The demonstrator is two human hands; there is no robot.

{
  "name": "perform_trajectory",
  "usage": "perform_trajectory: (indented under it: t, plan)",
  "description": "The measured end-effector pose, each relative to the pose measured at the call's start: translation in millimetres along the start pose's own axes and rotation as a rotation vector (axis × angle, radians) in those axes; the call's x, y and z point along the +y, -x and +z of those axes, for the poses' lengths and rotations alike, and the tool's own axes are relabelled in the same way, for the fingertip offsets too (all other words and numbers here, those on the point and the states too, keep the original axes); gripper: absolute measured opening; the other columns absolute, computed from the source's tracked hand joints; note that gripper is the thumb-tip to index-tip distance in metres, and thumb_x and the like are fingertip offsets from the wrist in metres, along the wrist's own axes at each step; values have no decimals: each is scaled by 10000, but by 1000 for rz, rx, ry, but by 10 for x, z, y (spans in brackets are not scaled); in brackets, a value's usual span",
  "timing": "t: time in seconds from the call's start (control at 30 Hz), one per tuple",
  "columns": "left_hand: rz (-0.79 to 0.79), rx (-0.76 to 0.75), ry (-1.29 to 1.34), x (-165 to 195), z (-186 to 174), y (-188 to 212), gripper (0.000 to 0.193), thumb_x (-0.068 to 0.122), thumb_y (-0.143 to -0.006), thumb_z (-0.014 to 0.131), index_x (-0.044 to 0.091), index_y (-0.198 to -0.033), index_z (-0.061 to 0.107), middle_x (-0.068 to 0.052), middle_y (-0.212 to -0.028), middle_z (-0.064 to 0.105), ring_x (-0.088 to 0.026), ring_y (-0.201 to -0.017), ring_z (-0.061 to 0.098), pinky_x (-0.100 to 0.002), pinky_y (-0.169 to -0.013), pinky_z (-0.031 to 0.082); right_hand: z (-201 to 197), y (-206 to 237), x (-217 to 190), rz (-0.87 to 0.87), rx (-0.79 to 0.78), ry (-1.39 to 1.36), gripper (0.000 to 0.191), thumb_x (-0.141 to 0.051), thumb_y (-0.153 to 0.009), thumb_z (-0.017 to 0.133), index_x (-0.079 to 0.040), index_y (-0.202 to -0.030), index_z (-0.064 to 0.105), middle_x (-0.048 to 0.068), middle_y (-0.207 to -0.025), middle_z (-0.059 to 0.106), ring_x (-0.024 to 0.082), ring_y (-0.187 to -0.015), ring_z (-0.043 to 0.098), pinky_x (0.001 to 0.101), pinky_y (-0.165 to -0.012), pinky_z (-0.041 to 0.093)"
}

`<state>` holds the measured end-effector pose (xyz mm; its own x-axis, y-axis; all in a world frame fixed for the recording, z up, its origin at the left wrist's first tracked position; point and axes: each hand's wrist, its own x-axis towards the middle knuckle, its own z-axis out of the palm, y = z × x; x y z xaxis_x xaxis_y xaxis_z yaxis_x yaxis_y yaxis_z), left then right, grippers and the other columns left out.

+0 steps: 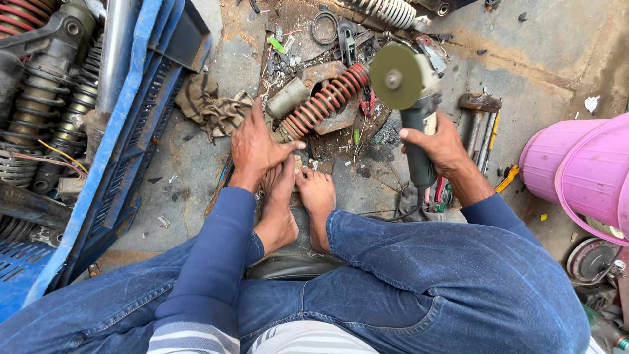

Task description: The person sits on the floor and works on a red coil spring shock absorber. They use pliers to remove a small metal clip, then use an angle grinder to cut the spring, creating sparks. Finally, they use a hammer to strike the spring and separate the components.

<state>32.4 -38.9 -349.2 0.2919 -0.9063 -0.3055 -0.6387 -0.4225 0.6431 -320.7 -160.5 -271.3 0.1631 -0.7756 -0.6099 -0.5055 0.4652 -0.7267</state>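
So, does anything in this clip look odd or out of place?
Yes. The shock absorber with a red spring lies on the ground, pinned by bare feet and the left hand, while the right hand holds an angle grinder close by. Scrap litters the floor.

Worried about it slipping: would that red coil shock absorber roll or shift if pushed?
The red coil shock absorber is round, so it could roll, though the left hand pins its lower end. Being metal, it's probably stiff and heavy for its size.
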Motion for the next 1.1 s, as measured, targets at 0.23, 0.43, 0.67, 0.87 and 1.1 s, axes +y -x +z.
perform_trajectory:
  t: [0.23,0.43,0.67,0.87,1.1]
  plan:
    - [62,-95,159,-149,186,-14,1308,593,-661,921,76,-1610,185,-308,-1450,521,-502,-1250,580,-544,-1003,510,88,51,-24,-23,-101,111,746,-217,-745,870,15,-1347,493,135,-1017,678,203,-758,719,364,-660,642]
    - [140,-29,241,-216,331,-50,1272,551,-678,935,87,-1600,193,-293,-1517,481,-496,-1308,551,-518,-1025,499,55,73,-11,-224,-163,271,791,-223,-777,873,36,-1409,474,142,-1115,654,203,-905,697,382,-791,618]
    - [275,94,242,-194,248,-68,1282,579,-646,967,139,-1591,220,-319,-1453,565,-498,-1284,582,-522,-1024,516,128,154,-128,107,-228,41,793,-267,-798,761,-6,-1453,397,127,-1019,618,236,-750,721,395,-671,635]
    - [-1,-142,143,-140,194,-41,1312,679,-695,862,178,-1641,104,-295,-1077,720,-491,-969,715,-544,-840,581,174,177,-85,48,-116,300,883,-344,-791,757,11,-1494,356,206,-1027,677,264,-764,731,413,-662,637]
    - [85,-48,152,-142,235,-8,1272,618,-715,895,158,-1618,126,-304,-1163,698,-508,-988,697,-550,-831,574,16,-23,-35,-81,-63,609,966,-530,-767,752,22,-1478,401,279,-1121,692,342,-879,743,489,-832,614]
